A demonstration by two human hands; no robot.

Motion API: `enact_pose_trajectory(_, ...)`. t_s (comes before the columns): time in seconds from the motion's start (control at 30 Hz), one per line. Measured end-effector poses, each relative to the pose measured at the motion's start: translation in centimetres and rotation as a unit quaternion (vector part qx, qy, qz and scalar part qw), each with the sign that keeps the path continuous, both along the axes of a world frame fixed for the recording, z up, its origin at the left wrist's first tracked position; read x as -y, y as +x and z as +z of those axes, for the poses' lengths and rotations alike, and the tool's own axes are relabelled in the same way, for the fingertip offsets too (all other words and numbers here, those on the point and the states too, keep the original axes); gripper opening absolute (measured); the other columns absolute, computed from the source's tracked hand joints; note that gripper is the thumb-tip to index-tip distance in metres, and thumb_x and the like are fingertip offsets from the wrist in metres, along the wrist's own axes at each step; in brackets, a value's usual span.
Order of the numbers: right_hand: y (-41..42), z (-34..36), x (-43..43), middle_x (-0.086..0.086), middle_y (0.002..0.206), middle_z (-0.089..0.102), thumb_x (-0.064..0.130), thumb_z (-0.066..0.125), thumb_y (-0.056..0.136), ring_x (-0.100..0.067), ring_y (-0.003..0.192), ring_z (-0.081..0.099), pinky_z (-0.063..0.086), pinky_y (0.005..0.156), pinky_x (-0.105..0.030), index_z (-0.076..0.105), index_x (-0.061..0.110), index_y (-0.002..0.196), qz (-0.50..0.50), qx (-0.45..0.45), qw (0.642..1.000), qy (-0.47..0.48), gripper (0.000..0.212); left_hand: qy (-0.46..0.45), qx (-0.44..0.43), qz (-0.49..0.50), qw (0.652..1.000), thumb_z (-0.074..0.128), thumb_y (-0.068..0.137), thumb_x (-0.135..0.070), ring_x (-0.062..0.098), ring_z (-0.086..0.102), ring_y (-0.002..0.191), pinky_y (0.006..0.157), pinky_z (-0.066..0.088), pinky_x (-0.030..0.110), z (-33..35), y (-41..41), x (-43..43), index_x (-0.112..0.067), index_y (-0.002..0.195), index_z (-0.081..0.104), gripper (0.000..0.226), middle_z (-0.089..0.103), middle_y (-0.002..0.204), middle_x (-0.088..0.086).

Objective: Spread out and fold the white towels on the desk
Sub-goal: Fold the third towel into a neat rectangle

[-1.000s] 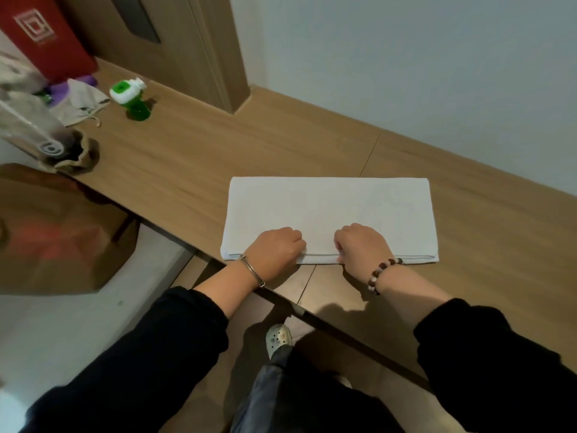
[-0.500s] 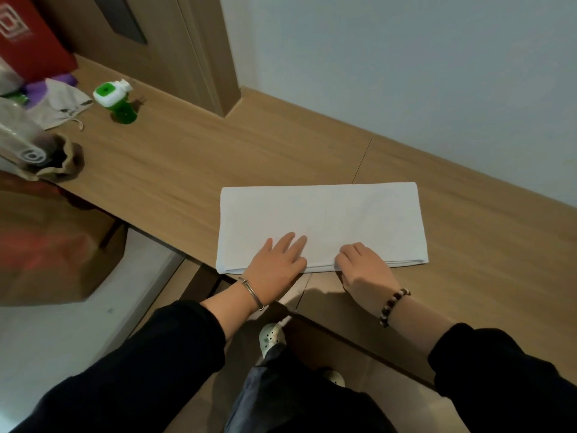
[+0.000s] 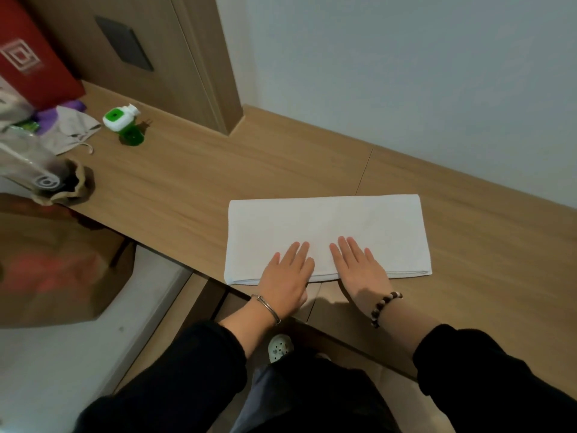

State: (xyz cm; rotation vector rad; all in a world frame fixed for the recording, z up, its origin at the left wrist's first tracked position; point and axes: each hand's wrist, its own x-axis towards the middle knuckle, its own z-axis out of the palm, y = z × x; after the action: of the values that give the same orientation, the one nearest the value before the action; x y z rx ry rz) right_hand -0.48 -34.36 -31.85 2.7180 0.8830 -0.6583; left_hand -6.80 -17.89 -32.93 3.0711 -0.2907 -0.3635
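A white towel point(image 3: 327, 223) lies folded into a long flat rectangle on the wooden desk point(image 3: 193, 189), its near edge along the desk's front edge. My left hand point(image 3: 288, 276) lies flat with straight fingers on the towel's near edge, left of centre. My right hand point(image 3: 359, 270) lies flat beside it, fingers straight and pointing away from me, pressing the same edge. Both hands hold nothing.
A green and white bottle point(image 3: 123, 125) stands at the desk's far left, near a grey cloth pouch point(image 3: 73, 131), a red bag point(image 3: 31, 67) and a plastic-wrapped item point(image 3: 31, 164). A brown paper bag point(image 3: 59, 264) stands on the floor left of the desk. A wall runs behind.
Both hands went from curled fists at the towel's near edge to flat, straight-fingered palms on top of it. The towel stays folded in place.
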Motion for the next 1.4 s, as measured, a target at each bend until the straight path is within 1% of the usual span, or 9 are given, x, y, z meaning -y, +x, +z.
enact_pose_trajectory(0.1,-0.1,0.2,0.6,-0.014,0.157,-0.016,0.007,0.046,0.096,-0.029,0.145,-0.012,0.004,0.117,-0.043,-0.012,0.010,0.149,0.028,0.018,0.999,0.019,0.078,0.031,0.013,0.046,0.998,0.056,0.087,-0.022,0.031,0.020,0.138,0.103,0.035,0.043,-0.2,0.3,1.4,-0.017,0.148,0.001,0.082,0.009,0.156,0.011)
enact_pose_trajectory(0.17,0.0,0.2,1.1,-0.015,0.158,-0.012,0.008,0.046,0.096,-0.030,0.146,-0.007,0.009,0.117,-0.044,-0.010,0.009,0.149,0.049,0.034,0.998,0.029,0.077,0.045,0.018,0.066,0.997,0.059,0.085,-0.015,0.031,0.024,0.134,0.100,0.038,0.041,-0.2,0.6,1.7,-0.017,0.148,-0.005,0.090,0.006,0.156,0.010)
enact_pose_trajectory(0.5,0.8,-0.1,2.3,-0.010,0.159,-0.010,0.005,0.055,0.090,-0.030,0.146,-0.003,0.011,0.117,-0.041,-0.008,0.015,0.150,0.045,0.058,0.997,0.024,0.088,0.083,-0.034,0.094,0.991,0.046,0.095,-0.011,0.033,0.009,0.144,0.113,0.023,0.046,0.9,0.4,-1.2,-0.016,0.150,0.005,0.070,0.006,0.158,0.011)
enact_pose_trajectory(0.57,1.4,0.7,2.2,-0.011,0.159,0.003,0.006,0.051,0.092,-0.030,0.145,0.009,0.020,0.115,-0.038,0.003,0.011,0.151,0.051,0.061,0.996,0.030,0.076,0.093,-0.037,0.113,0.989,0.045,0.095,-0.009,0.034,0.012,0.143,0.113,0.024,0.045,1.2,-0.6,-2.7,-0.015,0.150,0.007,0.067,0.008,0.157,0.013)
enact_pose_trajectory(0.63,1.8,1.8,0.9,-0.013,0.148,0.029,0.009,0.049,0.093,-0.029,0.133,0.034,0.036,0.104,-0.035,0.023,0.007,0.145,0.070,0.081,0.993,0.042,0.058,0.099,-0.036,0.135,0.985,0.048,0.094,-0.007,0.034,0.016,0.142,0.111,0.027,0.042,1.8,-1.8,-4.4,-0.015,0.150,0.009,0.068,0.011,0.157,0.013)
enact_pose_trajectory(0.73,1.2,3.8,-2.7,-0.007,0.120,0.049,0.010,0.048,0.093,-0.022,0.104,0.050,0.045,0.084,-0.031,0.042,0.009,0.128,0.091,0.102,0.989,0.059,0.036,0.079,-0.038,0.175,0.981,0.051,0.090,-0.006,0.030,0.029,0.136,0.104,0.038,0.039,3.3,-3.7,-7.4,-0.015,0.147,0.018,0.067,0.022,0.152,0.012)
enact_pose_trajectory(0.9,-0.6,6.6,-10.0,-0.007,0.113,0.055,0.009,0.047,0.090,-0.025,0.101,0.055,0.048,0.081,-0.034,0.047,0.011,0.119,0.128,0.127,0.981,0.069,0.029,0.077,-0.024,0.215,0.973,0.054,0.086,-0.014,0.025,0.053,0.111,0.082,0.050,0.038,6.7,-6.9,-14.8,-0.017,0.133,0.037,0.050,0.049,0.125,0.005)
enact_pose_trajectory(1.2,-7.4,9.4,-29.1,-0.005,0.105,0.061,0.015,0.050,0.086,-0.026,0.091,0.063,0.038,0.063,-0.033,0.050,0.014,0.108,0.193,0.167,0.964,0.079,0.022,0.098,0.022,0.240,0.966,0.050,0.088,-0.028,0.027,0.061,0.083,0.058,0.035,0.034,9.4,-19.5,-33.4,-0.020,0.114,0.041,0.029,0.058,0.102,0.003)
enact_pose_trajectory(1.4,-14.9,8.9,-41.8,-0.006,0.103,0.061,0.016,0.048,0.090,-0.026,0.090,0.062,0.037,0.063,-0.033,0.049,0.015,0.107,0.278,0.158,0.942,0.104,0.016,0.106,0.036,0.283,0.953,0.040,0.095,-0.036,0.030,0.063,0.082,0.058,0.034,0.032,7.9,-30.6,-44.2,-0.016,0.115,0.042,0.029,0.062,0.099,0.005)
